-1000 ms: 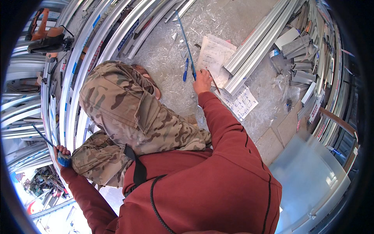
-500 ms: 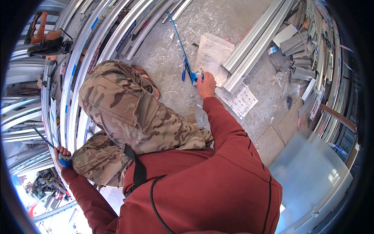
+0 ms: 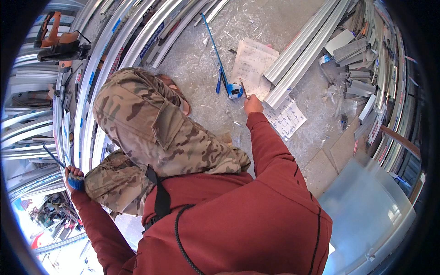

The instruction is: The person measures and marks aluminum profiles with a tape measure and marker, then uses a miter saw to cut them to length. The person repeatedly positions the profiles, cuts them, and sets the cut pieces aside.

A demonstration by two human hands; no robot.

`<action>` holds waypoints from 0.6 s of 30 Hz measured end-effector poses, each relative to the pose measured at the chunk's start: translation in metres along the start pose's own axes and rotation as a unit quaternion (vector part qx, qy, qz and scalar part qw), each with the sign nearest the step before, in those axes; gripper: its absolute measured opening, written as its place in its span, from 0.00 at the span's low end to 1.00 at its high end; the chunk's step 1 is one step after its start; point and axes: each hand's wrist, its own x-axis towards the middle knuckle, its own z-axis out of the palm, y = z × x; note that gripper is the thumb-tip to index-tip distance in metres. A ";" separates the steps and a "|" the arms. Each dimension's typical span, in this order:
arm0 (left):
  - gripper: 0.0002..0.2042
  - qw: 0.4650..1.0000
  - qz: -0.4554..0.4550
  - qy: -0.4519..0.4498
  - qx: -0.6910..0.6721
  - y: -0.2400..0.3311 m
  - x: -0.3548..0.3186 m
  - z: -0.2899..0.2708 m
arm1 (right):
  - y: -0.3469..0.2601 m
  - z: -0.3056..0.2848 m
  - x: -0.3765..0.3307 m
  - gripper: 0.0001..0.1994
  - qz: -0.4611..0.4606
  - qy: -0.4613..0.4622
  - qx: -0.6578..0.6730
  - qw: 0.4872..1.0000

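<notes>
My right hand [image 3: 253, 104] is closed on a thin pencil [image 3: 243, 88] whose tip points at a white sheet with drawings [image 3: 251, 62] on the concrete floor. Just left of the pencil lies a blue tape measure [image 3: 234, 90], its blue blade [image 3: 211, 34] stretched away across the floor. A blue pen [image 3: 219, 84] lies beside it. My left hand [image 3: 73, 176] is far off at the lower left, gripping a blue-handled tool [image 3: 55, 158] with a thin dark shaft, next to long aluminium profiles [image 3: 87, 105]. A camouflage hood hides much of the middle.
Two long aluminium channels [image 3: 302, 48] lie to the right of the sheet, over a second drawing sheet [image 3: 288, 119]. Short metal offcuts [image 3: 353, 50] are piled at the upper right. An orange and black power tool [image 3: 55, 41] rests on profiles at the upper left.
My right hand has come off the tape measure and drawn back slightly toward me, with the pencil now pointing at the sheet. The left hand has stayed put.
</notes>
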 end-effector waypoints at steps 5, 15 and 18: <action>0.13 1.000 -0.001 0.004 0.005 0.002 0.001 0.005 | 0.009 0.004 -0.023 0.14 0.005 0.055 0.114 0.992; 0.12 0.999 0.017 0.045 0.020 0.001 0.003 0.017 | 0.017 0.025 -0.073 0.08 -0.040 -0.130 0.393 0.909; 0.12 0.999 0.016 0.018 0.021 0.002 0.002 0.011 | 0.031 0.031 -0.072 0.08 -0.108 -0.082 0.224 0.965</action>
